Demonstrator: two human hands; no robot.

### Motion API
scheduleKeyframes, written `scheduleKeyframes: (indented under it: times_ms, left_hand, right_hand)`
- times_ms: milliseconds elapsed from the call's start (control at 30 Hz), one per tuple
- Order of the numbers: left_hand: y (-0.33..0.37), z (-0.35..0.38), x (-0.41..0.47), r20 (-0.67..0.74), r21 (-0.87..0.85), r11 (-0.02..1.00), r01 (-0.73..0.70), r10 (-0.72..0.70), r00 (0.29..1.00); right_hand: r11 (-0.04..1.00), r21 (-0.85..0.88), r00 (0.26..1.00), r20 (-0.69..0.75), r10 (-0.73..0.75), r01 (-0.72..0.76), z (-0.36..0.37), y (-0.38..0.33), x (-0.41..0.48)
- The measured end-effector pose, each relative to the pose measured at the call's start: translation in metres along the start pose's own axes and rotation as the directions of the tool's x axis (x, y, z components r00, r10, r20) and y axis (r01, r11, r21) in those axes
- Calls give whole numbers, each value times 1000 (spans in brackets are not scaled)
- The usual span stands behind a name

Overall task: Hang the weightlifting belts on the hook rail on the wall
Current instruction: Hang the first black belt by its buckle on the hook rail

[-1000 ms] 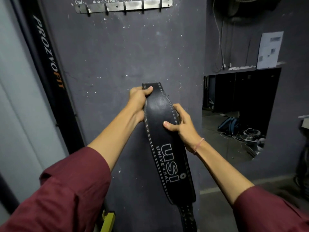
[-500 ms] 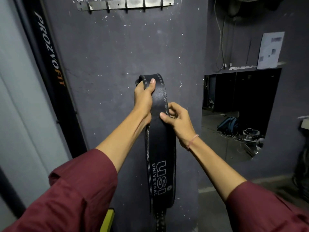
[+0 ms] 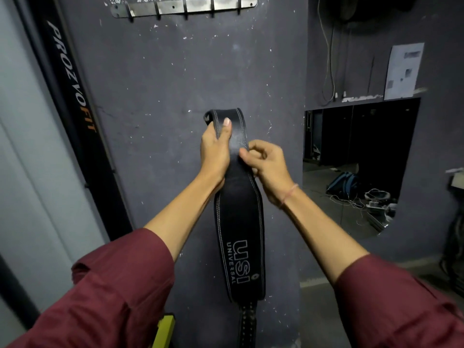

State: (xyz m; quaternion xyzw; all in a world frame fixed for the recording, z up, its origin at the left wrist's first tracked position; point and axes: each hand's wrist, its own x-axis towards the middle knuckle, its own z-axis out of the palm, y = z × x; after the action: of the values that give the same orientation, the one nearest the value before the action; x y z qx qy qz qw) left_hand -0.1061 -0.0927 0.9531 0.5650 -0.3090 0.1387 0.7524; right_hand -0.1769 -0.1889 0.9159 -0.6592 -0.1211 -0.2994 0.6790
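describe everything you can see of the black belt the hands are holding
The belt is black and looks like leather, with pale double stitching along both edges and white "USI UNIVERSAL" lettering on its wide lower part. It is folded over at the top and hangs down in front of the wall, below the hook rail, not on it. A narrower perforated strap trails from its lower end. The left hand grips the fold; the right hand pinches its right edge.

Both hands (image 3: 215,149) (image 3: 266,167) grip black belt (image 3: 238,222) below hook rail (image 3: 184,7).
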Motion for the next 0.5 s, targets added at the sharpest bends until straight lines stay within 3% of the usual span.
scheduleKeyframes:
  times_ms: [100,267,500]
  left_hand:
    - [-14,-1,1,-3,51,999,-4,4,1000]
    - [-28,-3,-5,-57,112,994,-7,13,998]
    - [-35,6,-16,93,102,994,-47,37,995]
  right_hand:
    - [1000,-26,998,60,9,-8,-2,1,-2]
    - [991,-58,987,104,126,-120,-18,69,-58]
    - [997,-77,999,-31,7,-10,-7,9,-1]
